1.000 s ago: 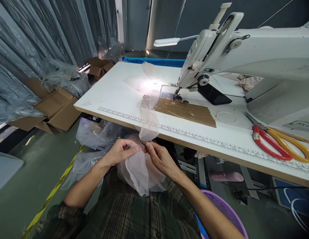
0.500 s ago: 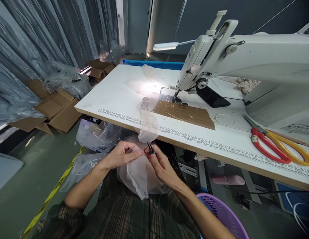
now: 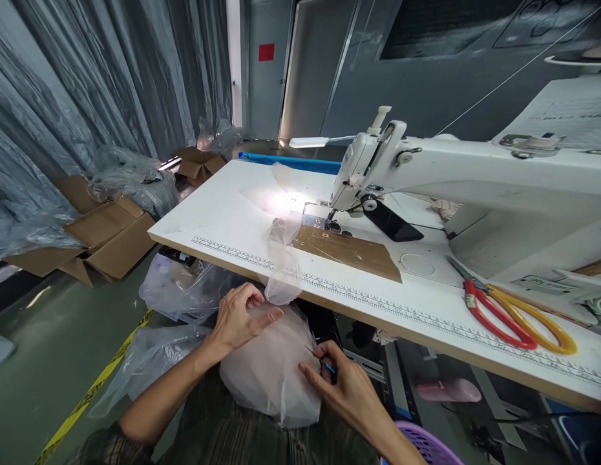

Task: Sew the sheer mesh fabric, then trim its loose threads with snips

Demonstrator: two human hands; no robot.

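Now hands have parted: left hand (image 3: 240, 320) loosely spread, thumb over sheer fabric (image 3: 271, 371) bunched below near edge of white table (image 3: 208, 206); right hand (image 3: 346, 381), farther right, pinching small tool (image 3: 328, 367). Left's pinch gone, so close work on fabric seems paused.

Machine label (image 3: 545, 284), possibly "DDL"
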